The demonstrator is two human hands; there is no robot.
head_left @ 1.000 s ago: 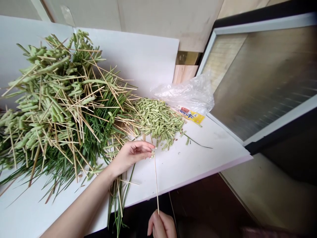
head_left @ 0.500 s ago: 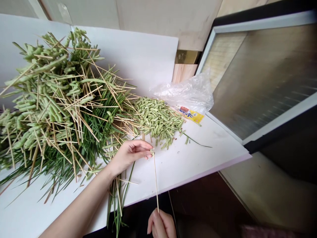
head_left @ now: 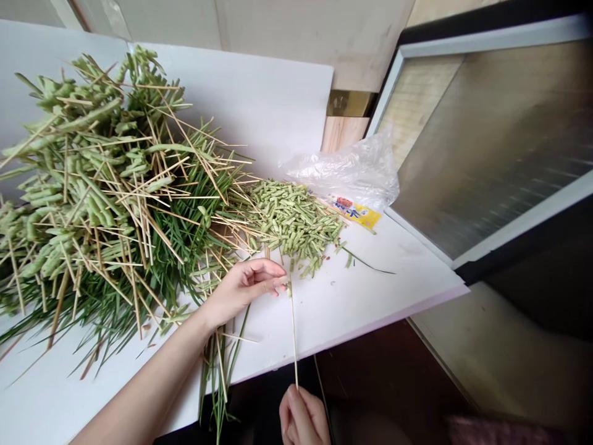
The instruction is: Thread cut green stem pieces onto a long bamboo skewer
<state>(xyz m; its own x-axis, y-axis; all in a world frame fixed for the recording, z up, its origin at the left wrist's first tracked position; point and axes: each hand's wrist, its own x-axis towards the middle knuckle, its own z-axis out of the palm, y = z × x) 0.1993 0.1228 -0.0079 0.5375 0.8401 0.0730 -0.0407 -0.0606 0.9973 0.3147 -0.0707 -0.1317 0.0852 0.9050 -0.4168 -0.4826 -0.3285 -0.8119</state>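
With its fingertips closed, my left hand (head_left: 254,283) pinches a short piece of green bean (head_left: 290,290) above the white table. A thin bamboo skewer (head_left: 294,340) runs up through or just beside the piece, and its upper tip shows slightly above my fingers. The skewer's lower end is in my right hand (head_left: 303,415), whose fingers are wrapped round it in front of the table edge. Behind my left hand lies a heap of cut green bean pieces (head_left: 296,225). Left of it rises a big pile of beans on skewers (head_left: 97,185), mixed with long green leaves (head_left: 185,225).
The white table (head_left: 324,315) ends in a near edge close to my right hand. A clear plastic bag (head_left: 347,167) and a yellow packet (head_left: 361,214) lie at the back right. Long leaves (head_left: 215,383) hang over the edge. A framed glass panel (head_left: 491,148) stands on the right.
The skewer has moved up a little with my right hand, so its tip now shows above the left fingers and the bean piece. My left hand has barely moved.
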